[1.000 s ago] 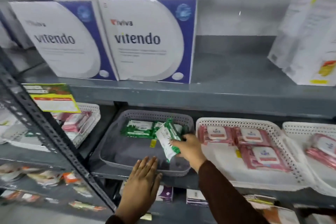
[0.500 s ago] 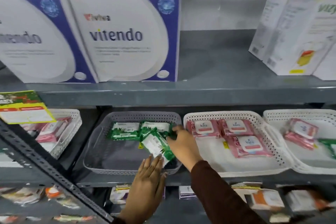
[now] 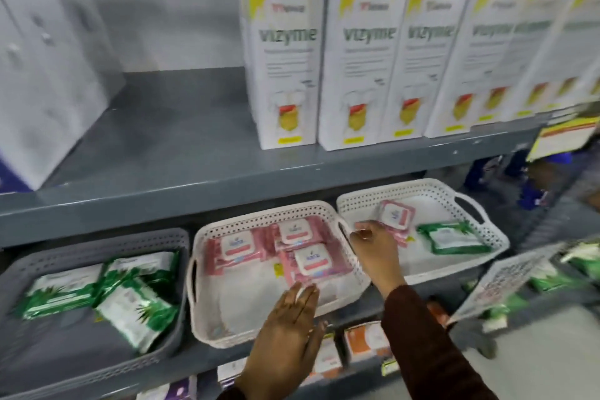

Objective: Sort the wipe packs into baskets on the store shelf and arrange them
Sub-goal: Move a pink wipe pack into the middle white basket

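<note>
Three green wipe packs [image 3: 136, 308] lie in a grey basket [image 3: 81, 377] at the left. The middle white basket [image 3: 207, 328] holds three pink wipe packs [image 3: 308, 260]. A white basket [image 3: 418, 188] to the right holds pink packs [image 3: 394, 214] and one green pack [image 3: 451, 239]. My right hand [image 3: 373, 245] reaches over the rim between the two white baskets, fingers apart, holding nothing, just left of those pink packs. My left hand [image 3: 289, 334] lies flat and open on the middle basket's front edge.
White and yellow Vizyme boxes [image 3: 357, 52] stand on the grey upper shelf [image 3: 181, 140], with white boxes [image 3: 42, 81] at the left. Small boxed goods [image 3: 367, 341] fill the shelf below. Another basket with green packs [image 3: 532, 273] sits at the lower right.
My right hand let go of the green pack in the grey basket and moved right to the far white basket. My left hand shifted to the middle basket. The view swung right.
</note>
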A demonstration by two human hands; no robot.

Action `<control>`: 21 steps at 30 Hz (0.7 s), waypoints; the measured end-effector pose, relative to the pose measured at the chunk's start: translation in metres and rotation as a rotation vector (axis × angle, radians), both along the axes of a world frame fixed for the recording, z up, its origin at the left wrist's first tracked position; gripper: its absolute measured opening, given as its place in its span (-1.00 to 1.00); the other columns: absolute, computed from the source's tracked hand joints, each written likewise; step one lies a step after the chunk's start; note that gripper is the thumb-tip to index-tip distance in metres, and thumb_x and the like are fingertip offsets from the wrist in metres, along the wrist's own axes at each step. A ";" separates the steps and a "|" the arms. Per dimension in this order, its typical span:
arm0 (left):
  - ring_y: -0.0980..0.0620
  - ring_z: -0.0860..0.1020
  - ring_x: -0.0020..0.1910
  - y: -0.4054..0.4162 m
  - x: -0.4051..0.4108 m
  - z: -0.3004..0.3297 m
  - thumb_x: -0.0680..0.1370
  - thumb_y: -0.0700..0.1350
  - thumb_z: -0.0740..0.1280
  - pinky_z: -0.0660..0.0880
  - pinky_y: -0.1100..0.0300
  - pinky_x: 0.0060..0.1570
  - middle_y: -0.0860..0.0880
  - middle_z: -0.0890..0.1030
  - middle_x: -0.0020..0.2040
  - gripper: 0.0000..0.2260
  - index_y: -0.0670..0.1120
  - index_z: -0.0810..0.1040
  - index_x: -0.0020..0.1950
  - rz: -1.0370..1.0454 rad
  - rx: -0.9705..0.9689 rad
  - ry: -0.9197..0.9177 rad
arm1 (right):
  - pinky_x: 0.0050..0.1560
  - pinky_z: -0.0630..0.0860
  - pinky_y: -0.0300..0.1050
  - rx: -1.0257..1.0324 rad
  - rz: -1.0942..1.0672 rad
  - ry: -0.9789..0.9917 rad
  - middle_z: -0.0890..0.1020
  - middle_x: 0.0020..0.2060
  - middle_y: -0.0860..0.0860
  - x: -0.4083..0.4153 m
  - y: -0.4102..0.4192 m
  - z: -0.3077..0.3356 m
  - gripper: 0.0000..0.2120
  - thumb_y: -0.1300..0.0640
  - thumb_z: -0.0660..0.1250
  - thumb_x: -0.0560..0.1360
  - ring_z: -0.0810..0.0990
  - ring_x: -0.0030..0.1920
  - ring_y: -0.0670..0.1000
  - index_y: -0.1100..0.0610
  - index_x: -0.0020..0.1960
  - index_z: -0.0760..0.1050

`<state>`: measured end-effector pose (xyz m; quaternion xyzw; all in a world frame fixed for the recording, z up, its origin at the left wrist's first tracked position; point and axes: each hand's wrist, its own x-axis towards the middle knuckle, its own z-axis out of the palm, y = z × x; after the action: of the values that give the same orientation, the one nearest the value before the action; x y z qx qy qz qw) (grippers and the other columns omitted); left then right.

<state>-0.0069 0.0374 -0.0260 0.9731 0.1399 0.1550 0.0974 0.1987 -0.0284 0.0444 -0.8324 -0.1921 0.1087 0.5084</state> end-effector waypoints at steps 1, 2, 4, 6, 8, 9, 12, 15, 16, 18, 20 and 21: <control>-0.03 0.48 0.34 -0.007 0.013 -0.001 0.64 0.18 -0.02 0.34 0.08 0.32 0.00 0.54 0.34 -0.48 -0.09 0.48 0.40 -0.006 0.021 0.004 | -0.02 0.37 -0.21 -0.022 -0.031 0.005 0.69 -0.04 0.12 0.020 -0.012 -0.005 -0.86 0.27 0.35 0.47 0.61 -0.02 0.08 0.23 0.02 0.60; -0.04 0.50 0.32 -0.012 0.023 -0.003 0.64 0.17 0.01 0.33 0.08 0.32 0.00 0.56 0.32 -0.49 -0.09 0.51 0.37 -0.012 0.039 0.008 | -0.03 0.35 -0.22 -0.058 -0.050 0.016 0.69 -0.03 0.11 0.038 -0.019 -0.011 -0.85 0.24 0.36 0.47 0.62 0.00 0.09 0.22 0.03 0.61; -0.03 0.51 0.31 -0.021 0.040 -0.005 0.61 0.17 0.11 0.32 0.08 0.33 0.00 0.57 0.30 -0.52 -0.09 0.53 0.36 -0.015 0.075 0.005 | -0.08 0.37 -0.18 -0.162 -0.050 0.022 0.70 -0.03 0.12 0.068 -0.030 -0.022 -0.82 0.15 0.38 0.48 0.61 -0.04 0.11 0.21 0.04 0.60; -0.02 0.53 0.29 -0.029 0.053 -0.005 0.56 0.17 0.23 0.30 0.09 0.32 0.01 0.57 0.31 -0.52 -0.08 0.53 0.35 0.009 0.103 0.004 | -0.05 0.48 -0.08 -0.276 -0.063 -0.020 0.68 0.02 0.18 0.090 -0.031 -0.032 -0.72 0.11 0.38 0.47 0.61 -0.03 0.17 0.21 0.12 0.57; 0.00 0.55 0.26 -0.036 0.061 -0.003 0.52 0.18 0.29 0.28 0.09 0.32 0.03 0.59 0.29 -0.52 -0.07 0.55 0.33 0.051 0.115 -0.006 | 0.15 0.51 0.05 -0.382 -0.085 -0.096 0.56 0.21 0.23 0.107 -0.026 -0.042 -0.58 0.06 0.34 0.49 0.54 0.18 0.23 0.14 0.32 0.45; 0.02 0.56 0.25 -0.039 0.062 -0.002 0.51 0.18 0.30 0.26 0.09 0.32 0.03 0.59 0.28 -0.52 -0.06 0.56 0.33 0.065 0.116 -0.011 | 0.22 0.48 0.11 -0.427 -0.084 -0.129 0.47 0.31 0.24 0.112 -0.022 -0.045 -0.53 0.02 0.30 0.51 0.46 0.27 0.25 0.09 0.39 0.38; 0.03 0.53 0.28 -0.044 0.063 -0.002 0.51 0.20 0.27 0.20 0.03 0.35 0.05 0.56 0.32 -0.51 -0.03 0.53 0.36 0.083 0.145 0.006 | 0.26 0.40 0.22 -0.617 -0.011 -0.181 0.22 0.48 0.24 0.126 -0.005 -0.051 -0.52 -0.15 0.16 0.57 0.32 0.37 0.31 -0.08 0.46 0.27; 0.00 0.46 0.37 -0.044 0.059 -0.003 0.56 0.19 0.18 0.21 -0.02 0.37 0.04 0.48 0.40 -0.49 -0.02 0.44 0.43 0.079 0.155 0.048 | 0.29 0.34 0.29 -0.804 0.014 -0.182 0.12 0.53 0.27 0.129 0.008 -0.055 -0.46 -0.26 0.02 0.57 0.24 0.41 0.36 -0.04 0.45 0.31; -0.01 0.42 0.40 -0.043 0.058 -0.004 0.57 0.18 0.17 0.22 -0.04 0.38 0.04 0.46 0.42 -0.50 -0.02 0.43 0.44 0.085 0.147 0.052 | 0.28 0.34 0.30 -0.827 -0.012 -0.200 0.13 0.53 0.28 0.129 0.010 -0.058 -0.48 -0.22 0.02 0.58 0.25 0.40 0.37 -0.01 0.44 0.31; -0.01 0.37 0.43 -0.041 0.053 -0.005 0.59 0.16 0.17 0.19 -0.05 0.40 0.05 0.42 0.45 -0.52 -0.02 0.41 0.46 0.110 0.128 0.048 | 0.22 0.38 0.32 -0.857 -0.073 -0.220 0.18 0.51 0.29 0.128 0.014 -0.059 -0.53 -0.09 0.10 0.57 0.29 0.38 0.38 0.01 0.45 0.29; 0.00 0.37 0.44 -0.036 0.043 -0.006 0.60 0.14 0.17 0.19 -0.04 0.42 0.06 0.42 0.45 -0.54 0.00 0.41 0.45 0.143 0.105 0.044 | 0.19 0.41 0.37 -0.842 -0.106 -0.190 0.24 0.48 0.31 0.131 0.017 -0.059 -0.45 -0.05 0.23 0.52 0.34 0.36 0.38 0.03 0.47 0.21; 0.00 0.35 0.45 -0.033 0.036 -0.008 0.61 0.13 0.16 0.22 -0.02 0.43 0.06 0.40 0.46 -0.55 0.01 0.40 0.46 0.153 0.085 0.041 | 0.18 0.42 0.38 -0.793 -0.132 -0.153 0.30 0.44 0.33 0.134 0.016 -0.057 -0.38 -0.04 0.30 0.47 0.37 0.33 0.39 0.04 0.46 0.16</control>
<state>0.0293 0.0044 -0.0337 0.9658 0.2092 0.1477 0.0411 0.3324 -0.0121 -0.0125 -0.9801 -0.1186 0.0793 0.1382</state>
